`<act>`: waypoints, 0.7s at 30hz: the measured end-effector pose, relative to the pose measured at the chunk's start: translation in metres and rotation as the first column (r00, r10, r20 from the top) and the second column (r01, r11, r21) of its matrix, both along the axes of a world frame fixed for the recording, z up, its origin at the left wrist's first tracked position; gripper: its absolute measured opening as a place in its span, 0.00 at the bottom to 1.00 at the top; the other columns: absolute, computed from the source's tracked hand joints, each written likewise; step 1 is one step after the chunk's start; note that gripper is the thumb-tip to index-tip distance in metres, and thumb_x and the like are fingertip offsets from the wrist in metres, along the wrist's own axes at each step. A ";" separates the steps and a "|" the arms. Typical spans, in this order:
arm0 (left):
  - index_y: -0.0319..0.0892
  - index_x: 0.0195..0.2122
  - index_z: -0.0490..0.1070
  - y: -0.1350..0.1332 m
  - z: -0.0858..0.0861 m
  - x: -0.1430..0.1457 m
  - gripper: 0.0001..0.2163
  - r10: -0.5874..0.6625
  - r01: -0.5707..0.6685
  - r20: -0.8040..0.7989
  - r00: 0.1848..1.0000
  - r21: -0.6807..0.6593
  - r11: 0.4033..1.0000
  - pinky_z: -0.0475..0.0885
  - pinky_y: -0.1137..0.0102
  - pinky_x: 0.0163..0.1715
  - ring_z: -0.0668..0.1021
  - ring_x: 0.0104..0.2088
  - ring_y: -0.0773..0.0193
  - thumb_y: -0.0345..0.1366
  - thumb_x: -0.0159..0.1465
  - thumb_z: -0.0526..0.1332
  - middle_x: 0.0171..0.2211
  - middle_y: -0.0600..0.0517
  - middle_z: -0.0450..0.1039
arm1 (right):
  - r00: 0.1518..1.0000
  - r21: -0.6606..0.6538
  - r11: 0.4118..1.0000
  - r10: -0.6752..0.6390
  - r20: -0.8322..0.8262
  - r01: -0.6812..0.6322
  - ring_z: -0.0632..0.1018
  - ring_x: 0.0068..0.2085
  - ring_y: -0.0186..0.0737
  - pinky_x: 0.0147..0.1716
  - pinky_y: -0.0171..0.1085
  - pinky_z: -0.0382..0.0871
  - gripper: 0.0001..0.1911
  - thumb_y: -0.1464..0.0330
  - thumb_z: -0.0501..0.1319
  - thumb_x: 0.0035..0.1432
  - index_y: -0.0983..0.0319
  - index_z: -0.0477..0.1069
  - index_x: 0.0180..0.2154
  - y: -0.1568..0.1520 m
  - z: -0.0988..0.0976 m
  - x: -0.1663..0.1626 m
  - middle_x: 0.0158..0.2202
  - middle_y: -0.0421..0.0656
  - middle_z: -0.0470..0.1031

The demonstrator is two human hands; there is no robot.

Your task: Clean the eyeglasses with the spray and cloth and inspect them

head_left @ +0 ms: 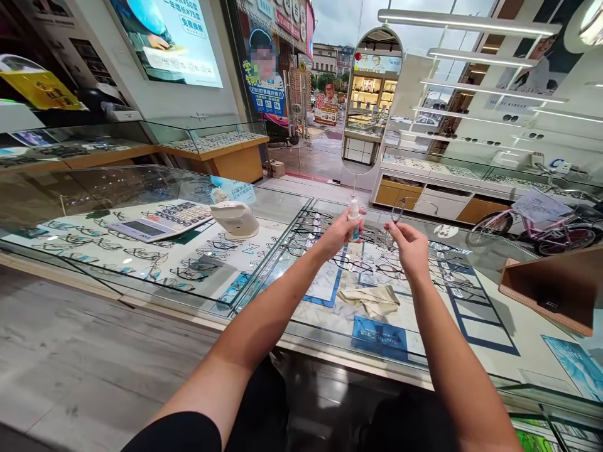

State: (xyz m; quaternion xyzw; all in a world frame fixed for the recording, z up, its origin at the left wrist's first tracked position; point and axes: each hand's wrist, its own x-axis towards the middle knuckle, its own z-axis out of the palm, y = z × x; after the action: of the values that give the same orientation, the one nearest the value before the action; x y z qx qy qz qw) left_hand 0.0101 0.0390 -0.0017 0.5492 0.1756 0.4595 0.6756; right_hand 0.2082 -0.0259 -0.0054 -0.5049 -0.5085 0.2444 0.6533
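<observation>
In my left hand (338,235) I grip a small white spray bottle (354,216), held upright above the glass counter (301,326). My right hand (412,246) pinches a pair of thin-framed eyeglasses (398,208), raised just to the right of the bottle. The glasses are tilted, with one lens and a temple showing above the fingers. Below both hands a crumpled beige cloth (372,300) lies on the counter. A blue packet (379,338) is nearer to me, just under the cloth.
Rows of eyeglass frames (188,273) fill the display case. A large calculator (160,220) and a beige device (235,220) stand on the left glass. At right is a brown open box (549,289). An oval mirror (372,100) hangs beyond the counter; a pink bicycle (546,235) stands farther right.
</observation>
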 end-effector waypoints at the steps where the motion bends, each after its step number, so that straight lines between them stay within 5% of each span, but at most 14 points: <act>1: 0.46 0.46 0.75 0.001 -0.001 0.001 0.23 0.007 -0.007 -0.014 1.000 0.003 1.000 0.73 0.71 0.33 0.75 0.34 0.64 0.58 0.60 0.72 0.33 0.52 0.71 | 1.000 0.000 1.000 0.026 0.009 -0.026 0.85 0.49 0.53 0.54 0.50 0.77 0.23 0.47 0.72 0.56 0.60 0.85 0.38 -0.001 0.001 -0.001 0.43 0.50 0.88; 8: 0.42 0.28 0.71 0.007 -0.006 0.005 0.30 0.153 -0.138 -0.143 0.978 0.110 0.984 0.66 0.68 0.29 0.69 0.28 0.64 0.69 0.63 0.60 0.27 0.50 0.66 | 0.966 -0.115 0.959 0.258 -0.029 -0.260 0.83 0.47 0.49 0.58 0.50 0.73 0.21 0.48 0.68 0.60 0.58 0.85 0.41 -0.004 0.001 -0.010 0.44 0.48 0.87; 13: 0.42 0.28 0.67 0.002 -0.007 0.006 0.27 0.307 -0.216 -0.271 0.912 0.318 0.923 0.63 0.67 0.31 0.67 0.30 0.64 0.64 0.66 0.55 0.27 0.52 0.65 | 0.926 -0.169 0.911 0.370 -0.074 -0.377 0.81 0.47 0.47 0.56 0.47 0.70 0.19 0.50 0.69 0.62 0.57 0.86 0.43 -0.005 -0.004 -0.016 0.45 0.46 0.86; 21: 0.43 0.30 0.65 0.004 -0.011 0.007 0.25 0.374 -0.249 -0.315 0.872 0.374 0.894 0.65 0.67 0.35 0.68 0.33 0.63 0.62 0.67 0.54 0.29 0.53 0.65 | 0.893 -0.179 0.875 0.442 -0.082 -0.450 0.79 0.44 0.45 0.50 0.44 0.69 0.18 0.49 0.69 0.62 0.56 0.86 0.42 -0.008 -0.003 -0.021 0.43 0.44 0.86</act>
State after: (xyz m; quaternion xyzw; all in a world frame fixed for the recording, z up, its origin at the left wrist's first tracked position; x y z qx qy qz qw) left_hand 0.0172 0.0428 -0.0128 0.6939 0.3126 0.4712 0.4459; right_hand 0.1871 -0.0342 -0.0085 -0.4302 -0.5724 0.4461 0.5369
